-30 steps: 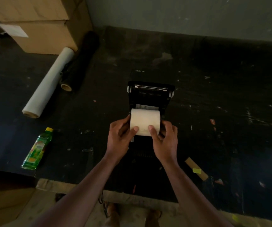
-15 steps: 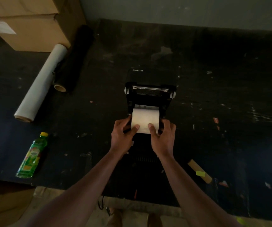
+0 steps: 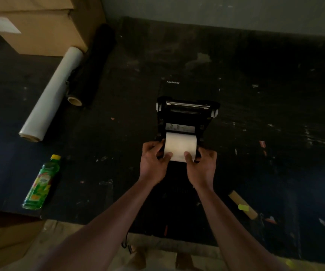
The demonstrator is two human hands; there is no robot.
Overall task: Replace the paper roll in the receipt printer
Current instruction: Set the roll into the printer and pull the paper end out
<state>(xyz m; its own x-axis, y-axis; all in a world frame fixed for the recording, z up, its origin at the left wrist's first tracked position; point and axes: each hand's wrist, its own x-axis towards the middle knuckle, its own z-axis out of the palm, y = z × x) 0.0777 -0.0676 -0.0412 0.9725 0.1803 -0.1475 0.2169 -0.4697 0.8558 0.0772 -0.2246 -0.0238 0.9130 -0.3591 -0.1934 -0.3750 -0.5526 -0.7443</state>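
Observation:
A black receipt printer [image 3: 187,112] sits mid-table with its lid swung open toward the far side. A white paper roll [image 3: 180,145] rests low in the printer's open bay. My left hand [image 3: 153,163] grips the roll's left end, thumb on its front. On the other end, my right hand [image 3: 202,167] holds it the same way. The lower body of the printer is hidden under my hands and in shadow.
A white film roll [image 3: 54,92] and a black roll [image 3: 93,65] lie at the left, beside cardboard boxes [image 3: 40,26]. A green bottle [image 3: 42,182] lies near the left front edge. A cardboard strip with yellow tag [image 3: 242,205] lies at the right front.
Both hands have moved the paper roll forward and down into the printer's bay. The head camera has shifted slightly.

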